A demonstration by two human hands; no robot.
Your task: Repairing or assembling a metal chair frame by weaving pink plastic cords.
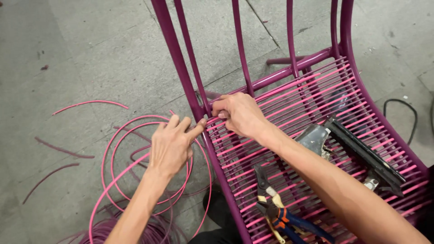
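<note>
A person stands over a purple metal chair frame [271,79] lying on a grey concrete floor [90,49], and everything here is placed relative to that frame. Furthest out to the frame's left, a few short cut pieces of pink cord [90,103] and darker purple scraps [63,150] lie scattered on the floor. Closer to the frame, still on its left, loose loops of pink plastic cord [118,151] spread across the floor and pile into a coil near the bottom edge. The left hand [171,145] hovers over these loops just outside the frame's left rail, fingers loosely spread and fairly wide, the index finger stretched toward the rail and touching the cord where it meets the frame; it does not grip anything firmly. Right beside it, just inside the rail at the corner where the upright bars rise, the right hand [238,114] is pinched narrow, fingertips closed on a strand of the pink cord at the frame's edge. The two hands nearly touch across the rail. Further right, the seat is already filled with taut rows of woven pink cord [312,97]. Resting on those rows are pliers with blue and orange handles [280,214] toward the near side, and beyond them, further right, a black and silver staple gun [357,151].
</note>
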